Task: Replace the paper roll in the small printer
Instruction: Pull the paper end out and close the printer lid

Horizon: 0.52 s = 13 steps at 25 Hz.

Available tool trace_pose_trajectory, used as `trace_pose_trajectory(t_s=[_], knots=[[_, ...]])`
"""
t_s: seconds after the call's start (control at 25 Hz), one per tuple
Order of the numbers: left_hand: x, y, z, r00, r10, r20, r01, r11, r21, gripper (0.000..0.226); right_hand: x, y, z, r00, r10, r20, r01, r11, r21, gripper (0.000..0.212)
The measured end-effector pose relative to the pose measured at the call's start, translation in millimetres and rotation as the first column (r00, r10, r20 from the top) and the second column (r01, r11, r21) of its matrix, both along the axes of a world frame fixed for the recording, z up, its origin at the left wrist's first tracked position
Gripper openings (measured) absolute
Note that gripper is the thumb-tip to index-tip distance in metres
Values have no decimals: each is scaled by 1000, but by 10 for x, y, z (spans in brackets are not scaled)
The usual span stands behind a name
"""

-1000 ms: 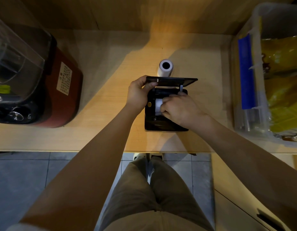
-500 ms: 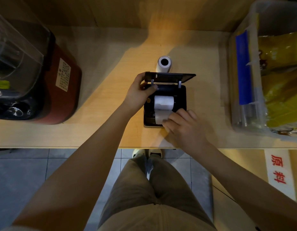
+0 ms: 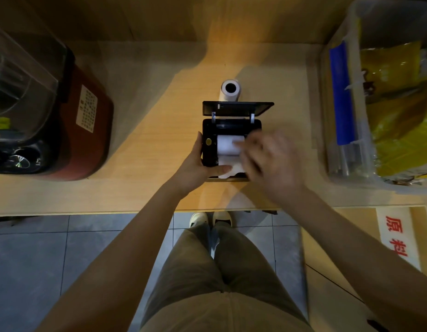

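Wooden counter (image 3: 148, 140) is carrying everything: a red blender (image 3: 88, 121) is sitting far left, a clear bin (image 3: 337, 116) with yellow bags is sitting far right, and the small black printer (image 3: 209, 149) is sitting in the middle near the front edge.

Printer lid (image 3: 237, 108) is standing open, hinged at the far side. New paper roll (image 3: 228, 144) is now lying in the bay, with its loose tail (image 3: 225, 172) hanging over the near edge. A second roll (image 3: 230, 88), probably the old one, is standing on end just behind the lid.

What's changing: half a second ago the left hand (image 3: 195, 168) was holding the far left corner by the lid; now it is sitting at the near left of the printer, thumb pressing the tail flat, so it's clamped on the body and paper. Right hand (image 3: 272, 164) was pulling the tail at the near edge; now it is moving up over the right half of the bay and is motion-blurred. Fingers look loosely spread; I cannot tell whether they are gripping anything.

Reading: loading looks done and the feed is held. Right hand is likely heading for the lid. Remaining step is closing it with the tail sticking out. Risk: the tail slipping back in.
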<state>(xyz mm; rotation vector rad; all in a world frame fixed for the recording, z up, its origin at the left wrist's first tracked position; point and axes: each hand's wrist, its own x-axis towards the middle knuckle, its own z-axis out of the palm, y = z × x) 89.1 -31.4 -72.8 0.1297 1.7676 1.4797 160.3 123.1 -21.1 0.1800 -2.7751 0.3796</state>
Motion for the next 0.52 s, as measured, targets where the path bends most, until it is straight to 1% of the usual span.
trace_pose_trajectory(t_s=[0.04, 0.08, 0.12, 0.16, 0.2, 0.24, 0.28, 0.36, 0.44, 0.52], knots=[[3, -7, 0, 1000, 2, 2, -2, 1000, 5, 93, -150, 51, 88, 995, -84, -46, 81, 995, -62, 28], [2, -11, -1, 1000, 3, -1, -3, 1000, 12, 92, -311, 111, 150, 989, -143, -35, 139, 986, -97, 34], [6, -14, 2, 1000, 0, -6, 0, 1000, 19, 91, -451, 168, 181, 987, -159, 36, 162, 981, -103, 38], [4, -17, -1, 1000, -3, -9, 4, 1000, 28, 89, -561, 214, 178, 980, -145, 138, 158, 983, -89, 39], [3, -21, -6, 1000, -5, -9, 5, 999, 37, 88, -613, 249, 133, 967, -114, 226, 134, 988, -77, 39], [2, -26, -13, 1000, -5, -8, 5, 999, 44, 88, -605, 263, 77, 958, -79, 275, 107, 990, -87, 37], [1, -30, -22, 1000, -5, -5, 5, 999, 46, 88, -546, 263, 24, 958, -53, 281, 87, 990, -110, 35], [1, -33, -42, 1000, -1, -3, 1, 999, 35, 88, -350, 247, -65, 978, -4, 206, 32, 991, -131, 31], [3, -27, -54, 1000, 0, -11, 0, 1000, 11, 87, -178, 236, -193, 988, 49, 148, -33, 994, -108, 30], [-2, -19, -50, 1000, 4, 9, -4, 1000, 12, 89, -62, 209, -326, 988, 87, 126, -79, 995, -68, 31]])
